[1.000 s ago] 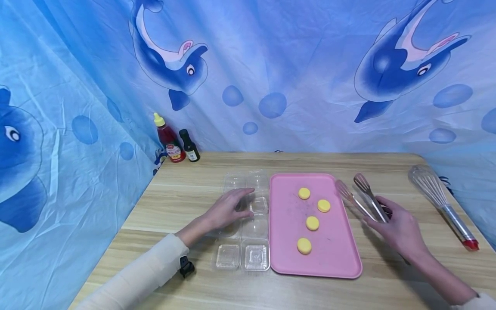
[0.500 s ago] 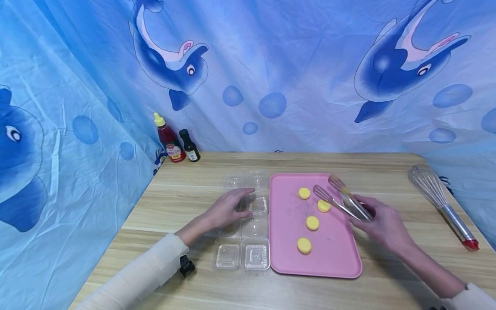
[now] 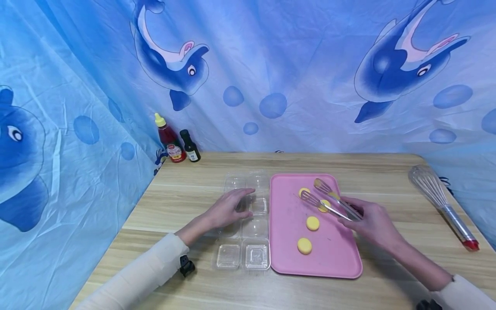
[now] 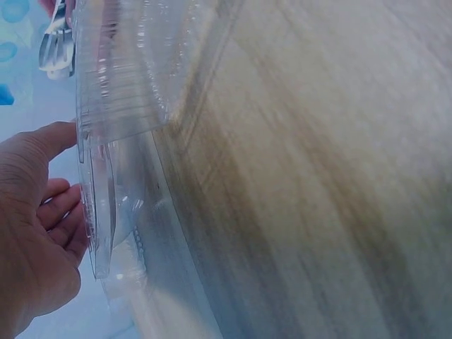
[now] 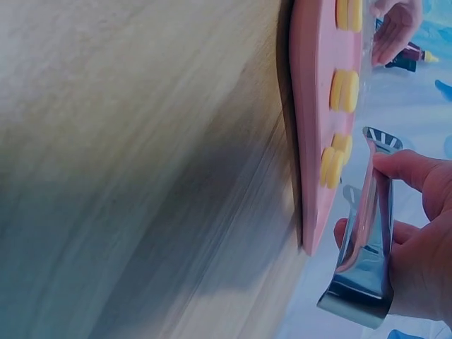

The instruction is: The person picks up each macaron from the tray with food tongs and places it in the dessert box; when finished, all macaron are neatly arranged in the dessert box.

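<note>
My right hand [image 3: 370,221] grips metal tongs [image 5: 364,265] by their arms. Their slotted heads are spread apart above the pink tray [image 3: 286,262], over its far yellow macarons. Several macarons lie loose on the tray; the nearest one [image 3: 304,246] is uncovered, while the tongs partly hide the two far ones. My left hand [image 3: 229,209] rests at the clear plastic boxes [image 3: 256,254], left of the tray. In the left wrist view its thumb touches a clear box edge [image 4: 120,131] and the other fingers lie loosely bent beside it. Part of the boxes is hidden under this hand.
A balloon whisk [image 3: 445,206] with a red end lies at the right of the wooden table [image 3: 201,284]. A red sauce bottle [image 3: 170,140] and a small dark bottle [image 3: 190,146] stand at the back left corner. A blue dolphin curtain [image 3: 310,64] hangs behind.
My right hand has carried the tongs leftward from beside the tray to over the far macarons. My left hand has stayed on the boxes.
</note>
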`<action>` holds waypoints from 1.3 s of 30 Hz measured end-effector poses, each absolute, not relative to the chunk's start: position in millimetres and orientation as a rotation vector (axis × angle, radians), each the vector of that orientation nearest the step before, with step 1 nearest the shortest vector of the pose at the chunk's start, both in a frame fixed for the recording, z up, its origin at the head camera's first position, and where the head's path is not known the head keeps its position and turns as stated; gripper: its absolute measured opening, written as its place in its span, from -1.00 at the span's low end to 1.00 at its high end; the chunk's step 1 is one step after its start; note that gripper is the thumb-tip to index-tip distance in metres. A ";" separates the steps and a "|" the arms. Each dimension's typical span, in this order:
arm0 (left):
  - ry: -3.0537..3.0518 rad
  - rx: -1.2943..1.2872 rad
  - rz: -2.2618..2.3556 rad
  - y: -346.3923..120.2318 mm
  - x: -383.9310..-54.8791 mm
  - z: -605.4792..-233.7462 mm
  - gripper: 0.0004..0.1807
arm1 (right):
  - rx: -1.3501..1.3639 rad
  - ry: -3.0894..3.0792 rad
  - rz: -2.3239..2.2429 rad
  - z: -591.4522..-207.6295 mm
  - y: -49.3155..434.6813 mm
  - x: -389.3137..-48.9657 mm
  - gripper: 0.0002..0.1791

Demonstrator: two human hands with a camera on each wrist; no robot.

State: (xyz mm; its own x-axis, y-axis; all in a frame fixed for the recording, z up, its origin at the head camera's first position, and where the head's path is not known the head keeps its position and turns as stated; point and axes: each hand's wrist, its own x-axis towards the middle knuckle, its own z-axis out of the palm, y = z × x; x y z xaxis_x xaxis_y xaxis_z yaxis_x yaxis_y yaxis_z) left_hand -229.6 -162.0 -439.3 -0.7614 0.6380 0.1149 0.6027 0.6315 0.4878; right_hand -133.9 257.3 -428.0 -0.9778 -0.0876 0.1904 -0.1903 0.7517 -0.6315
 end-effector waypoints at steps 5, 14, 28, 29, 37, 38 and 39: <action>2.781 1.057 0.783 -162.4 -229.4 -439.3 -0.13 | 0.203 -2.814 1.039 -428.7 251.2 -137.5 -0.26; 2.786 1.055 0.787 -161.5 -229.6 -439.5 -0.13 | 0.217 -2.832 1.040 -429.1 242.8 -144.7 -0.33; 2.779 1.052 0.790 -162.0 -230.0 -439.8 -0.13 | 0.250 -2.848 0.989 -430.8 240.9 -150.5 -0.44; 2.780 1.052 0.790 -162.0 -230.1 -439.8 -0.13 | 0.254 -2.847 0.981 -430.8 241.0 -150.8 -0.44; 2.777 1.060 0.791 -162.3 -231.8 -440.7 -0.14 | 0.284 -2.833 0.935 -431.4 241.7 -152.2 -0.47; 2.777 1.059 0.790 -162.3 -231.9 -440.8 -0.14 | 0.288 -2.831 0.933 -431.3 241.6 -152.1 -0.47; 2.777 1.062 0.794 -162.3 -232.1 -441.1 -0.14 | 0.290 -2.828 0.934 -431.2 241.5 -152.1 -0.47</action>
